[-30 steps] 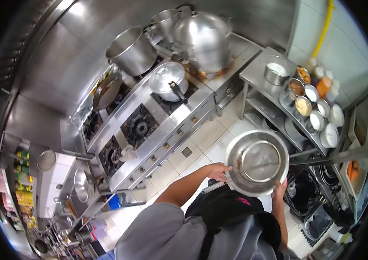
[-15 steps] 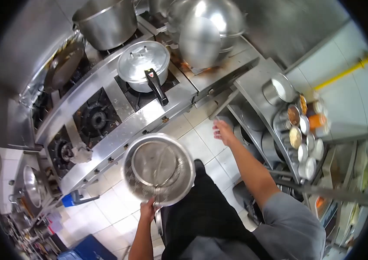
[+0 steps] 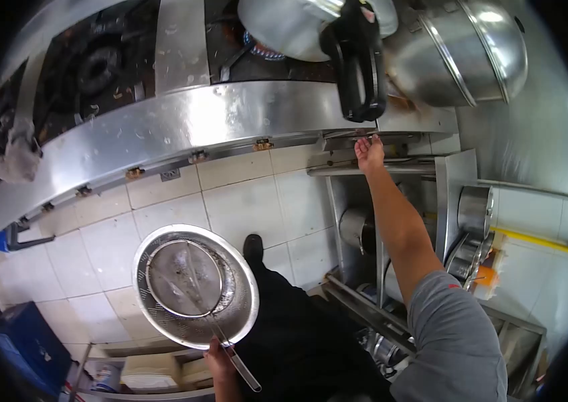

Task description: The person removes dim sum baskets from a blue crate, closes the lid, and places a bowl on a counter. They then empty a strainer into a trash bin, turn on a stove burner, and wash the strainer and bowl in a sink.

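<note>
Since half a second ago: right hand (image 3: 370, 155) went from above the floor gap by the side shelving to the stove's front edge. Camera view moved too, so the pressure cooker (image 3: 290, 30) now sits at the top edge, partly cut off.

Right hand: arm stretched out, fingers partly curled, right at the underside of the front edge. Can't tell if they're closed on a control or just short of it.

Left hand (image 3: 219, 362): clamped on the near rim of the steel colander (image 3: 233, 315), thumb up top, other fingers mostly hidden. Colander is held over the tiled floor (image 3: 237, 201), left of the body, tipped toward the camera. Mesh strainer (image 3: 183, 278) lies inside it, handle sticking out over the rim beside the left thumb.

Around: gas stove (image 3: 217, 114) runs across the top, knobs (image 3: 264, 144) along its front. Blue flame (image 3: 265, 50) beside the cooker. Rag (image 3: 17, 159) on the stove's left end. Big rounded steel vessel (image 3: 458, 57) right of the cooker.

In the way: cooker's black handle (image 3: 357, 67) overhangs the front edge, just above the right hand. Steel shelving unit (image 3: 456, 191) crowds the right forearm.

Also different: flame shows now, didn't earlier. Same: left hand on colander, strainer inside.
</note>
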Demonstrator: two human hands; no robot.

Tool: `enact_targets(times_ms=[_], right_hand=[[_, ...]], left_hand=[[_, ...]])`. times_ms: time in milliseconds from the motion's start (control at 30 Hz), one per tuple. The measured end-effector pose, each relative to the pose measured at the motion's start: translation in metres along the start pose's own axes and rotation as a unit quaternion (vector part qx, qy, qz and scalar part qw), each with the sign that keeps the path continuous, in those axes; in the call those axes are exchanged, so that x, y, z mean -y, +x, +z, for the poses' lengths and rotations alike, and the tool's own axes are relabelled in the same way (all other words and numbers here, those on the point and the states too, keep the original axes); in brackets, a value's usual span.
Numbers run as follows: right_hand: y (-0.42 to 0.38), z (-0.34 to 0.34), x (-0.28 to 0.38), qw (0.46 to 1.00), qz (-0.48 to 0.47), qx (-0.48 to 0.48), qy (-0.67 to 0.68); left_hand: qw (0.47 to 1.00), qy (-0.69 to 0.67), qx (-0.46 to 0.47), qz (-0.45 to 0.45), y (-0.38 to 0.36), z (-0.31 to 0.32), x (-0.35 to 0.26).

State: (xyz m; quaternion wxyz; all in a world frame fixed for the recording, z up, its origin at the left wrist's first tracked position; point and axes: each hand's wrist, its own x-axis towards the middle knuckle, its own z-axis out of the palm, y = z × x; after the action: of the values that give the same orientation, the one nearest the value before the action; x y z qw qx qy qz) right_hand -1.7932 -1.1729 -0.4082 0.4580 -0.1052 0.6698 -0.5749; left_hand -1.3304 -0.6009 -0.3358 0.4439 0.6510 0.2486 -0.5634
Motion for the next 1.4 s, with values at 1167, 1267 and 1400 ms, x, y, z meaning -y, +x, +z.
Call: enact_targets(times_ms=[1167,1267,1400], right_hand=[[0.038,-0.01,0.007,1.0,0.0,0.003,-0.006],[0.04,-0.009,0.003,1.0,-0.02,0.007,-0.011],[0.02,0.008,0.011,0.999,-0.008,-0.042,0.0]], left_hand=[[0.998,-0.068,-0.01,-0.003,0.004,0.003,0.03],[0.996,-0.083,-0.01,0.01,0.004,0.002,0.034],[0.996,-0.093,-0.011,0.012,0.004,0.001,0.036]])
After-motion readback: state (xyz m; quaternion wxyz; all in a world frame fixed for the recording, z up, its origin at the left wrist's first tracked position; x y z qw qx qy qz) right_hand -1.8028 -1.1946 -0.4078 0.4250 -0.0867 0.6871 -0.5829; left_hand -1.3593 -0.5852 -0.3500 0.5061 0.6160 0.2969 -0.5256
